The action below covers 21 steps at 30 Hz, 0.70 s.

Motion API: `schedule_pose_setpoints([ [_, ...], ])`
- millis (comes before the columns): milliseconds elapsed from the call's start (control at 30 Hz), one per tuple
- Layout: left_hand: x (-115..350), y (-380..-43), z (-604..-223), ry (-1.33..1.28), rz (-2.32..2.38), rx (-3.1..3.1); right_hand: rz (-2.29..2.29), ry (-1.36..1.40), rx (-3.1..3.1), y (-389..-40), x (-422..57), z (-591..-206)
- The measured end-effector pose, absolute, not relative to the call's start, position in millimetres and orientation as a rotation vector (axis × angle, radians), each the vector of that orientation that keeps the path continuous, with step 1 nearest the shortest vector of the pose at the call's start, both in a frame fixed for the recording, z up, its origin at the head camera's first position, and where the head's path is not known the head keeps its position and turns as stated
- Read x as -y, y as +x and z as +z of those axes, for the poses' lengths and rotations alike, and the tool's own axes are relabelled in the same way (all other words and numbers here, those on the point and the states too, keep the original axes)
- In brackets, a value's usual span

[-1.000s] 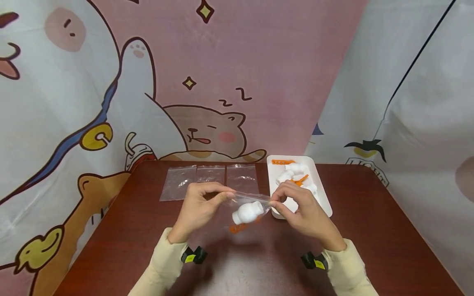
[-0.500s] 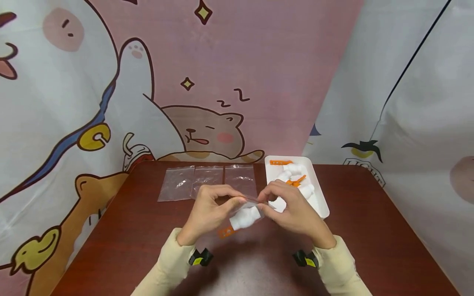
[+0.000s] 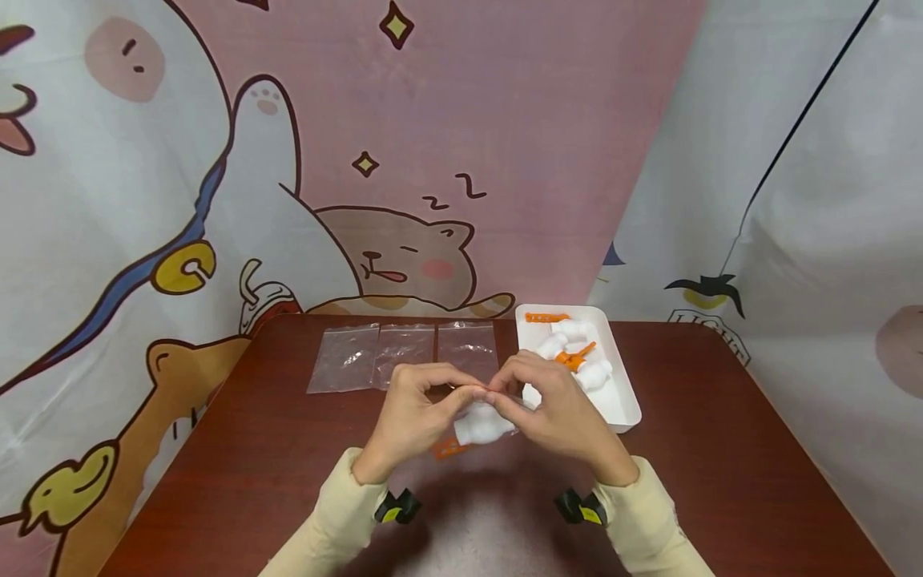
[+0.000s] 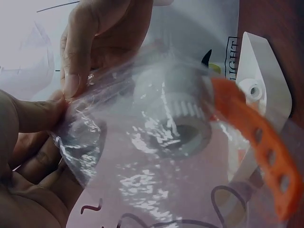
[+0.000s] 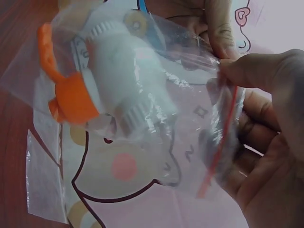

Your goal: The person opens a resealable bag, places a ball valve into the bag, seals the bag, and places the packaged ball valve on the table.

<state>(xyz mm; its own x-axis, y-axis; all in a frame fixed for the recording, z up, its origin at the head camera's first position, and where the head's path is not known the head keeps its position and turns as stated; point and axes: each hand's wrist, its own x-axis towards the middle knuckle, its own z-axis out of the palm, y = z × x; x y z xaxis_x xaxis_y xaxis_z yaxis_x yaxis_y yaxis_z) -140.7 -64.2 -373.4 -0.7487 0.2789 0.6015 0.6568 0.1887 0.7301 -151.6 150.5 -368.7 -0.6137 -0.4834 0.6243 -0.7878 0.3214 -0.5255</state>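
Note:
Both hands hold up one clear zip bag (image 5: 192, 111) by its top edge, above the table. Inside it is a white plastic valve (image 5: 126, 66) with ribbed ends and an orange handle (image 4: 270, 156) with holes along it. My left hand (image 3: 424, 410) pinches the bag's edge between thumb and forefinger. Close beside it, my right hand (image 3: 554, 407) pinches the same edge, the fingertips of both hands meeting. A red line (image 5: 220, 147) runs along the bag's mouth in the right wrist view. In the head view, the hands partly cover the bag and valve.
A white tray (image 3: 624, 397) at the back right holds several white valve parts (image 3: 594, 374) and orange handles (image 3: 546, 317). Three flat clear bags (image 3: 343, 361) lie side by side on the dark red table (image 3: 259, 449). A printed cloth (image 3: 548, 160) hangs behind the table.
The hands have come together along the bag's edge, the right moving left and the left moving slightly right. The valve has tilted a little and hangs lower beneath the fingers.

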Motion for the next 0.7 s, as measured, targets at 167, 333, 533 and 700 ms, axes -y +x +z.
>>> schedule_pose_setpoints([
  [167,63.0,-140.7,-373.7,-0.885,-1.541,2.144,1.184,1.154,2.232,-151.2,-151.2,-373.8],
  [333,62.3,-140.4,-374.7,-0.892,-1.52,2.139,1.171,1.147,2.238,-150.4,-151.3,-376.8],
  [533,61.7,-140.2,-373.7,-0.882,-1.492,2.138,1.153,1.151,2.232,-151.1,-152.3,-377.3],
  [700,62.3,-139.9,-371.6,-0.869,-1.483,2.139,1.14,1.169,2.228,-151.7,-156.0,-376.4],
])
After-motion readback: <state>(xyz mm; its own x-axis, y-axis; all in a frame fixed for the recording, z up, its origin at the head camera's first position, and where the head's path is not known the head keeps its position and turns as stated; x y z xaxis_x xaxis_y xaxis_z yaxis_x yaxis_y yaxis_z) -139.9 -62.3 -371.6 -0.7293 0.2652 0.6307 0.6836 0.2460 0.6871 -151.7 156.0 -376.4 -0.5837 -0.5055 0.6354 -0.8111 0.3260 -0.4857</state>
